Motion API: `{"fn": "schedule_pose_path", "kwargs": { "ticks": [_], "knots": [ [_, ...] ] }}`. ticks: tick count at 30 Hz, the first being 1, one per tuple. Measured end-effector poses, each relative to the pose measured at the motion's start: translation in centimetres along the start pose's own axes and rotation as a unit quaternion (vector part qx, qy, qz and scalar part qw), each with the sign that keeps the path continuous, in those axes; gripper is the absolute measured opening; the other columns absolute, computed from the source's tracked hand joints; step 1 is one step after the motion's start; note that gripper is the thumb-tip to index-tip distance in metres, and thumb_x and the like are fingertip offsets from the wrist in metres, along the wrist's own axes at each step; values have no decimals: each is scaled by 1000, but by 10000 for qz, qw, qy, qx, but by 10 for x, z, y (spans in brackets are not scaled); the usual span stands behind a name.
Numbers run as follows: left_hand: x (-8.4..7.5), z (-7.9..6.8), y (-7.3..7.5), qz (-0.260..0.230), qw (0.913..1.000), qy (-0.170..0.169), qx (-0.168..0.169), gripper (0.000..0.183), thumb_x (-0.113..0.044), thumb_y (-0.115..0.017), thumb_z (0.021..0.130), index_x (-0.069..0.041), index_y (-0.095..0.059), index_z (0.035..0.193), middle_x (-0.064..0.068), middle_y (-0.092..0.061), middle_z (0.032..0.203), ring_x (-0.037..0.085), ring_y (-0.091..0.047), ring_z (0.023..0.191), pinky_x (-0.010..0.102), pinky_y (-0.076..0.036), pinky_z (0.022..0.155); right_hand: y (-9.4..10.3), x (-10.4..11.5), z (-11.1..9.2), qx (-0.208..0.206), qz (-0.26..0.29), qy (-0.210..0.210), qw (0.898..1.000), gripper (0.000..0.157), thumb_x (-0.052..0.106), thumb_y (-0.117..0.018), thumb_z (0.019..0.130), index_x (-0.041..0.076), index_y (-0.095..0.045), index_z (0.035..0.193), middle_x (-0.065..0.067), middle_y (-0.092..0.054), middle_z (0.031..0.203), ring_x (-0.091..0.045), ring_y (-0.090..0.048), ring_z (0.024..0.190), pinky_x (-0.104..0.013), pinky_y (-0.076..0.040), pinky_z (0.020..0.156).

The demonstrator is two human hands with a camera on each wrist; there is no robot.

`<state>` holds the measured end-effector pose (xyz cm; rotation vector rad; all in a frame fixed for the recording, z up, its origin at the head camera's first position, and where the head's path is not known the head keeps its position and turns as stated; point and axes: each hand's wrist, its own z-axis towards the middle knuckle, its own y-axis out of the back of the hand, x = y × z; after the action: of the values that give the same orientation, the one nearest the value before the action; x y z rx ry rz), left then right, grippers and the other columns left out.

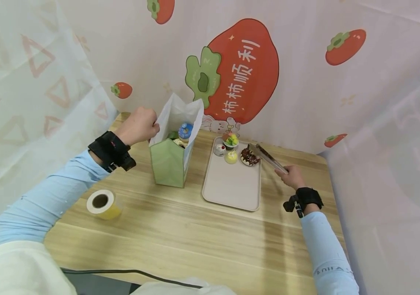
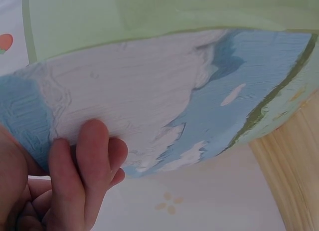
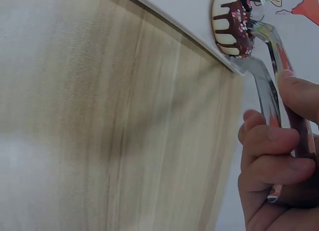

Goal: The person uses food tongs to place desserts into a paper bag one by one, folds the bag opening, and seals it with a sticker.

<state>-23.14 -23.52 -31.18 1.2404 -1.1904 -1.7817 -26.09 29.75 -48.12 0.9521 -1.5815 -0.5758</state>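
Observation:
My left hand (image 1: 138, 125) pinches the upper left edge of an upright green paper bag (image 1: 167, 164) with its mouth open. A painted blue and white side of the bag (image 2: 124, 86) fills much of the left wrist view. Inside the bag are a blue toy donut (image 1: 185, 131) and a pale pastry (image 1: 181, 142) partly hidden by the rim. With my right hand (image 1: 292, 177) I grip metal tongs (image 3: 266, 91). Their tips touch a chocolate-topped donut (image 3: 232, 24) at the right edge of the beige tray (image 1: 232, 184).
Also on the tray are a white round pastry (image 1: 219, 150), a yellow one (image 1: 231, 157) and a fruit-topped cup (image 1: 230, 140). A roll of yellow labels (image 1: 108, 209) stands at the table's left. A cable (image 1: 132, 271) runs along the front edge.

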Motion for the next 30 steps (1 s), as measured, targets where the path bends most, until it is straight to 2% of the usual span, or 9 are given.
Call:
{"fn": "schedule_pose_path", "kwargs": {
  "ticks": [6,10,15,21,26,30],
  "knots": [
    [1,-1,-2,6,10000,-22,-54,34,1,-49,87,-7,-49,54,7,-50,49,19,-43,45,29,-30,50,8,3,2,408,416,-267,9979,48,35,-50,104,-11,-61,107,0,-52,68,-15,-45,61,-31,-37,61],
    [1,0,-3,32,10000,-66,-66,34,1,-49,87,-7,-48,54,8,-51,49,19,-43,45,29,-29,50,7,-1,-1,261,642,-355,9970,48,35,-52,102,-11,-62,103,3,-49,63,-15,-43,59,-29,-36,58],
    [1,1,-2,84,10000,-37,-35,35,0,-49,87,-8,-47,54,9,-52,49,20,-45,46,29,-29,51,2,-2,-9,4,977,-416,9943,46,31,-54,102,-13,-64,110,3,-52,67,-12,-45,60,-27,-38,57],
    [-1,2,-5,36,10000,-23,3,36,0,-49,87,-10,-41,54,3,-41,48,17,-38,46,29,-28,51,8,-1,-25,-81,1458,-474,9881,47,33,-53,102,-12,-60,113,4,-52,72,-8,-46,64,-23,-40,59],
    [-3,3,-4,43,9999,-60,69,35,-1,-48,87,-10,-42,55,1,-38,50,16,-36,48,29,-28,52,24,14,-38,-274,1919,-279,9806,43,33,-56,101,-9,-60,109,9,-50,69,-4,-45,62,-21,-40,57],
    [-5,4,-1,98,9999,-34,64,34,-1,-48,88,-8,-43,55,5,-45,49,18,-39,47,29,-28,52,41,37,-43,-442,2124,44,9762,40,34,-59,99,-6,-62,107,10,-51,70,-3,-47,63,-19,-42,57]
  ]
}}
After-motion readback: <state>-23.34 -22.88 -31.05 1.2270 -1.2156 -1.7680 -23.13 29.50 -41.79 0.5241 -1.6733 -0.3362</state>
